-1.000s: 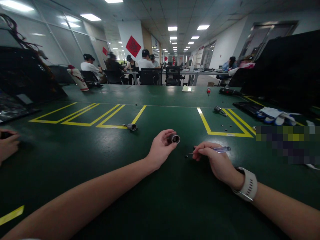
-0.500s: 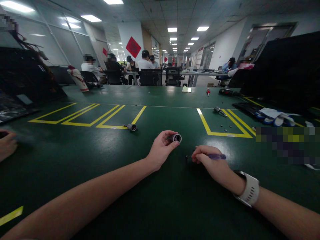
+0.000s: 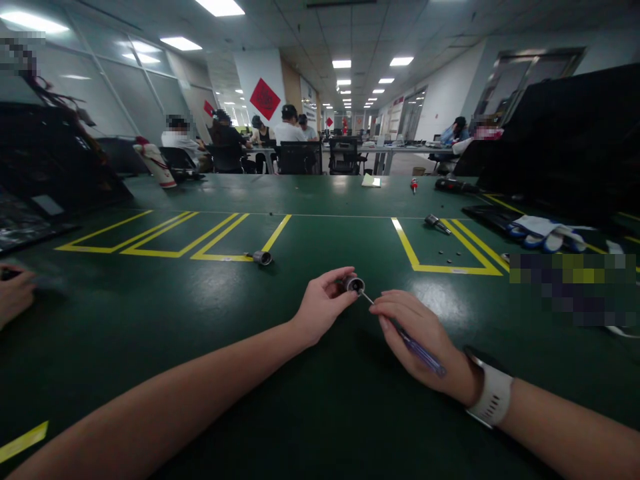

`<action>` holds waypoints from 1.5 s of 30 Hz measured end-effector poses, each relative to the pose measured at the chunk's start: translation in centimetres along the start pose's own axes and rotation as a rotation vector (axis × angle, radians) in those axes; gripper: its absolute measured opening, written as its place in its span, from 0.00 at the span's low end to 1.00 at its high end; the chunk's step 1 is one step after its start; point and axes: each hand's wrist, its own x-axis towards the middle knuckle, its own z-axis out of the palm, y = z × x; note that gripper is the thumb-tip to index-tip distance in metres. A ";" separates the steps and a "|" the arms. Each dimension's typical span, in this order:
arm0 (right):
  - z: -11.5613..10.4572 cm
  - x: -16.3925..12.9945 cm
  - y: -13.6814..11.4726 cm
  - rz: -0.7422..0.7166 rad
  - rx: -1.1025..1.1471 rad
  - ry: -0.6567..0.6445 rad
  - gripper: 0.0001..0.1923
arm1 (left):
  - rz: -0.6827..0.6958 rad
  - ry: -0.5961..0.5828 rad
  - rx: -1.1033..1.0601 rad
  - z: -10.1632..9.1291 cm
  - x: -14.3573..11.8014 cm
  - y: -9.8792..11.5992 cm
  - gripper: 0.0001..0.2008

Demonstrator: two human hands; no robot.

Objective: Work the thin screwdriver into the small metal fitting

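Over the head camera's feed, I watched the left hand (image 3: 320, 310) hold a small metal cup (image 3: 355, 285) above the middle of a green table (image 3: 300, 413), its fingers pinching the cup's side and its open mouth turned to the right and partly toward me. From the right, the right hand (image 3: 420, 337) angled in a slim screwdriver (image 3: 424, 357) with a clear purple handle, the fingers pressed together around it; the shaft reached the cup's rim, though I could not tell how far its tip went inside. A watch with a pale strap (image 3: 493, 395) circled the right wrist. Farther off and to the left, a second metal cup (image 3: 263, 257) lay on its side at the near right corner of a yellow tape outline (image 3: 220, 259). To the right, another yellow outline (image 3: 455, 271) enclosed a few tiny dark pieces (image 3: 449, 261), with a metal part (image 3: 437, 224) lying at its far right stripe. Beyond that outline to the right I saw white-and-blue gloves (image 3: 545, 232), and toward the far edge a red-handled tool (image 3: 414, 185) near a pale paper note (image 3: 371, 181). Another person's hand (image 3: 15, 293) showed at the left edge.
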 end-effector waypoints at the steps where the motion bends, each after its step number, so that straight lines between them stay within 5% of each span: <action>1: 0.0 0.0 0.0 0.021 0.009 -0.016 0.13 | 0.008 -0.004 0.002 0.1 -0.1 0.0 0.20; 21: 0.7 0.3 0.0 0.060 0.013 -0.098 0.11 | 0.095 -0.069 0.058 0.1 -0.3 -0.2 0.08; 45: 0.5 0.4 -0.5 0.013 -0.025 -0.130 0.14 | 0.156 -0.027 0.170 0.1 -0.4 -0.4 0.09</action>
